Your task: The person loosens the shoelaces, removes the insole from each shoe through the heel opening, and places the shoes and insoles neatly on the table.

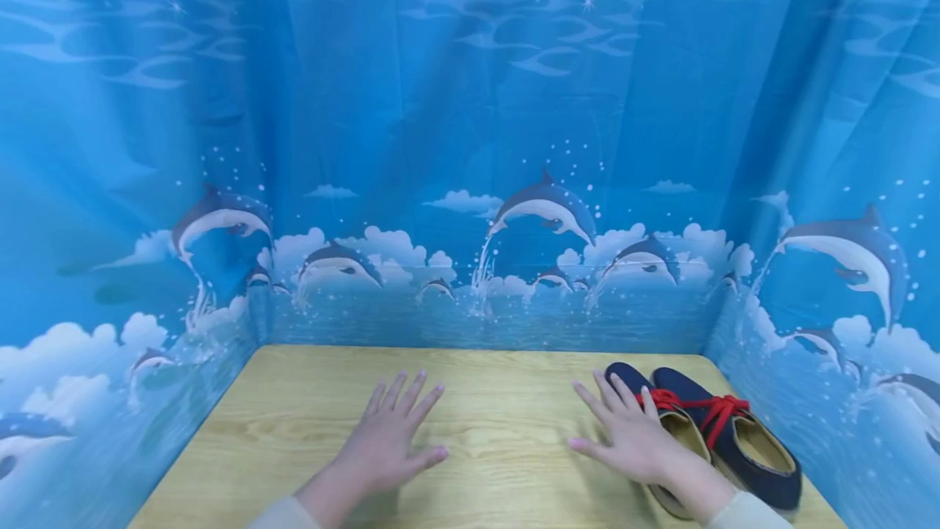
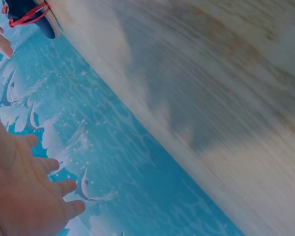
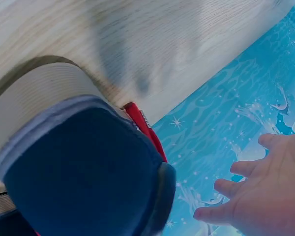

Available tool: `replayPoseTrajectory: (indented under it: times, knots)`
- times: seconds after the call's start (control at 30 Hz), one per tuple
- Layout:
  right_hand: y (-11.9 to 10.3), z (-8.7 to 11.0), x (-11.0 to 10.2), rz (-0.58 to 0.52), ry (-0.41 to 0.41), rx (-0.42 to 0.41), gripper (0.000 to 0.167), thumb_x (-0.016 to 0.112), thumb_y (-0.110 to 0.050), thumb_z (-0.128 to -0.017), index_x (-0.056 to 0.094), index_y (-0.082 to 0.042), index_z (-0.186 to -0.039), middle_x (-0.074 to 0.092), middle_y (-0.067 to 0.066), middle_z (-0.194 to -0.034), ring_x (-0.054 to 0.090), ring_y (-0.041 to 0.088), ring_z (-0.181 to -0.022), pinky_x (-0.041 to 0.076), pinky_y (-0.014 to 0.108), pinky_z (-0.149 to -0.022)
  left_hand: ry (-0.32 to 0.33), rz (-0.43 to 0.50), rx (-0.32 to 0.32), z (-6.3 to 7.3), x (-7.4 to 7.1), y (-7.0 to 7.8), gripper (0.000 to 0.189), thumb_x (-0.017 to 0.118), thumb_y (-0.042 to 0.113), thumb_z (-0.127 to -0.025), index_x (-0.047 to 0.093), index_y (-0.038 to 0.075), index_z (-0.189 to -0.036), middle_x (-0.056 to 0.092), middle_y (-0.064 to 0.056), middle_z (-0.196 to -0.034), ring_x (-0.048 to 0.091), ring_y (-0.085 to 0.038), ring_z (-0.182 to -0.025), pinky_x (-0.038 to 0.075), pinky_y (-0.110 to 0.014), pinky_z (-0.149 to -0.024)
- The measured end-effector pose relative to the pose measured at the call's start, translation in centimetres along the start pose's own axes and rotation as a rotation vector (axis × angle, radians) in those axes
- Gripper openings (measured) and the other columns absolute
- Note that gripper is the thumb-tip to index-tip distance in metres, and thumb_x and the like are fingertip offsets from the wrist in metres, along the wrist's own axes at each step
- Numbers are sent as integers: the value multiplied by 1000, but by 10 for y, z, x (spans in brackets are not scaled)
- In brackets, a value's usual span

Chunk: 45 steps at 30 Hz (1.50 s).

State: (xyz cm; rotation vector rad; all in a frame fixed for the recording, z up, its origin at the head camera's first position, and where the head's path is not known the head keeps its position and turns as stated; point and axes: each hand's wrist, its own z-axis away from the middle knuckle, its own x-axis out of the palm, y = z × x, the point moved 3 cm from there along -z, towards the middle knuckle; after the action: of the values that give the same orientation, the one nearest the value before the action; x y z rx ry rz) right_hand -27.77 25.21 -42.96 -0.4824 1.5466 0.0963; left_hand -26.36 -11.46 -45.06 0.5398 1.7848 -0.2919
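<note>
My left hand [image 1: 389, 443] hovers over the left-middle of the wooden table [image 1: 485, 398], fingers straight and spread, holding nothing. In the left wrist view the same hand [image 2: 29, 187] shows its palm side. My right hand [image 1: 631, 435], also spread with straight fingers, is above the table and partly covers a dark navy shoe [image 1: 693, 435] with red laces. Beside it, to the right, sits a second navy shoe [image 1: 764, 464] with a beige inside. In the right wrist view, a navy shoe [image 3: 83, 167] with a pale sole lies close below the hand [image 3: 265, 187].
A blue curtain [image 1: 411, 145] printed with dolphins, clouds and waves stands along the back and both sides of the table. Both shoes are close to the table's right edge, toes pointing to the back.
</note>
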Motion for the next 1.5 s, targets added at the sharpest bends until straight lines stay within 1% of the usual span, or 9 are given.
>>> replayPoseTrajectory:
  times: [0.17,0.33,0.47,0.6,0.8,1.0,1.17,1.23,1.5]
  knots:
    - [6,-1,2,3,11,-1,84,50,-74,-90,27,-33,-160,16,20,-165,11,51,-147,-2,83,-104,-3,19,18,-2,3,3,86,34,76,-93,30,20,-159,22,-13,-163,21,-45,-147,13,-64,-118]
    - [9,0,-2,7,3,25,87,50,-74,-90,30,-27,-159,15,20,-165,9,51,-148,-1,82,-105,2,21,34,-7,5,7,86,34,77,-93,31,21,-159,23,-13,-163,22,-45,-147,13,-64,-118]
    - [14,1,-2,6,22,45,87,51,-74,-90,32,-25,-159,18,21,-164,10,51,-148,0,82,-105,4,24,45,-13,8,10,86,33,77,-93,30,22,-159,23,-13,-163,22,-45,-147,13,-64,-118]
    - [19,3,-3,5,38,59,87,52,-73,-90,35,-22,-158,20,24,-162,13,52,-146,1,83,-104,-9,19,52,-17,12,13,86,32,77,-93,29,23,-159,22,-13,-163,22,-45,-147,14,-64,-118]
    - [25,5,-5,3,24,79,88,52,-73,-89,37,-19,-157,21,27,-161,14,54,-145,1,84,-103,-12,13,60,-21,16,17,86,31,78,-93,30,23,-159,23,-12,-163,22,-44,-147,16,-64,-118]
    - [34,7,-6,-8,30,76,87,55,-70,-90,40,-15,-155,23,30,-159,15,58,-142,2,85,-100,-33,23,62,-23,18,22,87,28,79,-93,29,22,-159,21,-12,-164,20,-44,-148,14,-63,-119]
    - [43,8,-5,-7,16,115,90,54,-74,-88,40,-15,-155,21,29,-160,12,58,-143,0,85,-100,-48,24,61,-26,20,25,88,26,80,-92,28,23,-160,19,-11,-164,19,-43,-148,14,-62,-119]
    - [47,8,-5,-1,7,130,91,53,-75,-88,40,-14,-155,20,29,-160,11,58,-143,-1,85,-100,-51,19,60,-26,22,27,88,25,80,-92,27,23,-160,19,-10,-164,20,-43,-148,15,-62,-119]
    - [57,9,-4,10,-3,149,93,53,-75,-87,40,-12,-154,21,32,-159,12,62,-141,1,85,-100,-51,7,78,-29,22,32,86,25,78,-93,30,23,-159,24,-11,-163,25,-42,-147,19,-61,-119]
